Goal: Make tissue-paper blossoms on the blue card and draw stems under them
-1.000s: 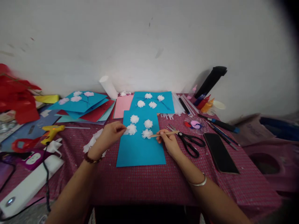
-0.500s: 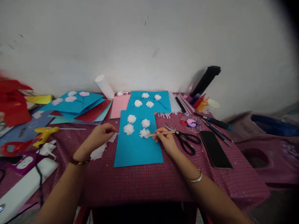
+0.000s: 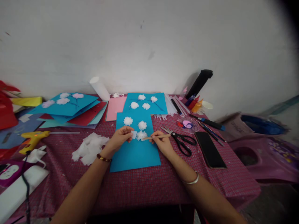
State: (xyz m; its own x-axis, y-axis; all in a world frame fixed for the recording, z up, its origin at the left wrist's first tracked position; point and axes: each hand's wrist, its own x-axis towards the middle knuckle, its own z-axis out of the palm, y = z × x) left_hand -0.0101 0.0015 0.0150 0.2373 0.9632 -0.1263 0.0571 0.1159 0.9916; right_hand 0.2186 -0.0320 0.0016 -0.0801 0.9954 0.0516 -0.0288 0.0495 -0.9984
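Observation:
A blue paper sheet lies in front of me with white tissue paper puffs on it. My left hand is over the sheet, its fingers pinching a small white tissue paper square; it hides one of the puffs. In my right hand is a flat wooden stick, gripped near its middle. The stick's tip touches or nearly touches the lower right puff. Just left of my left wrist lies a loose pile of white tissue pieces.
Black-handled scissors and a phone lie to the right. A second blue sheet with puffs is behind. At left are stacked papers, a yellow glue gun and a white power strip. Paint bottles stand at back right.
My left hand has moved right from the tissue pile onto the blue sheet, bringing a tissue square close to the lower right puff. My right hand stays there with the stick. The view has shifted slightly.

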